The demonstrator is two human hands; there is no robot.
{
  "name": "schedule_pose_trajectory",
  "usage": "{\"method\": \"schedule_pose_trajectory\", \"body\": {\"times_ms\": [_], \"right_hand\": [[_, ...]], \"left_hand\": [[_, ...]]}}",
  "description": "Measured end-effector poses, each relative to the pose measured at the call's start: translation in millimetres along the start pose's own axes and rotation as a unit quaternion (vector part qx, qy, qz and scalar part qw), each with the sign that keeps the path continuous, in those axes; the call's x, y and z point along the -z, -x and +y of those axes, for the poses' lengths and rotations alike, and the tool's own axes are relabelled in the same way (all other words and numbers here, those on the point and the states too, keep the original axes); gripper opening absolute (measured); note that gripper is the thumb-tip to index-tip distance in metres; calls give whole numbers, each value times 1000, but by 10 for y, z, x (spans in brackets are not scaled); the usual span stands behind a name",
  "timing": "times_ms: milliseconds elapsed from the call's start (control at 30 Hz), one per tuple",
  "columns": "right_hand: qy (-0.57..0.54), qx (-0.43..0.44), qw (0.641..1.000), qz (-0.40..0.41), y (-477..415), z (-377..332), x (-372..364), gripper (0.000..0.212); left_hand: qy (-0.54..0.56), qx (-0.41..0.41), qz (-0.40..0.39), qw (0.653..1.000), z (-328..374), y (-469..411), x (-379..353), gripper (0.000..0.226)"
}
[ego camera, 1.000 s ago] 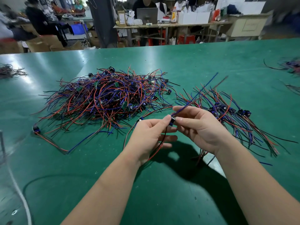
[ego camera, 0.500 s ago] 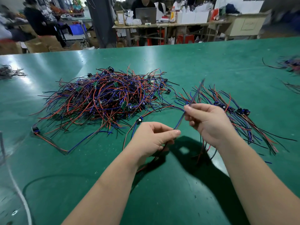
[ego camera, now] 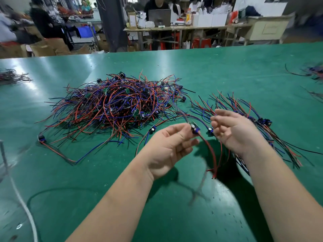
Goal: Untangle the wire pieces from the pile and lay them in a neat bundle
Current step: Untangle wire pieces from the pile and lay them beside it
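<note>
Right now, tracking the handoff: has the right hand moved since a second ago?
Yes. The right hand has shifted right, toward the laid-out bundle on the green table, letting go of the wire piece that the left hand pinches.

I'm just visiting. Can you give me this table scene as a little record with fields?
surface: green table
unsorted: pile of tangled red, blue and black wires
sorted: bundle on the right, roughly aligned
holding: left hand pinches a wire piece at its connector
idle: right hand, fingers relaxed, holding nothing
</note>
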State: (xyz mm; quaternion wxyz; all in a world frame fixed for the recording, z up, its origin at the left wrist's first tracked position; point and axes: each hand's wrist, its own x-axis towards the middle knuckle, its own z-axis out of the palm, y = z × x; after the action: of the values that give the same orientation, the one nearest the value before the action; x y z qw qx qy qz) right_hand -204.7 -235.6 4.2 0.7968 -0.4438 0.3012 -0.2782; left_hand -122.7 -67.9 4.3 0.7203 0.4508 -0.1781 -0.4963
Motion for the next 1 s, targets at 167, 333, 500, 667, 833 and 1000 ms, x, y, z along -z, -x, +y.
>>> {"method": "schedule_pose_trajectory", "body": {"times_ms": [167, 333, 500, 667, 833, 1000], "right_hand": [[180, -20, 958, -222, 209, 238, -225, 26], [17, 19, 980, -199, 247, 241, -324, 14], [-63, 26, 991, -116, 196, 205, -330, 12], [-151, -9, 979, -135, 110, 64, -203, 14], [56, 53, 981, -180, 150, 130, -155, 13], [194, 104, 963, -158, 175, 217, -211, 6]], "left_hand": [[163, 19, 35, 986, 111, 7, 7, 15], [135, -6, 88, 987, 88, -16, 0, 26], [11, -72, 53, 996, 2, -30, 2, 14], [-108, -41, -84, 990, 14, 49, 45, 31], [-125, -4, 34, 992, 3, -14, 17, 23], [-159, -18, 62, 985, -62, -2, 33, 14]]}}
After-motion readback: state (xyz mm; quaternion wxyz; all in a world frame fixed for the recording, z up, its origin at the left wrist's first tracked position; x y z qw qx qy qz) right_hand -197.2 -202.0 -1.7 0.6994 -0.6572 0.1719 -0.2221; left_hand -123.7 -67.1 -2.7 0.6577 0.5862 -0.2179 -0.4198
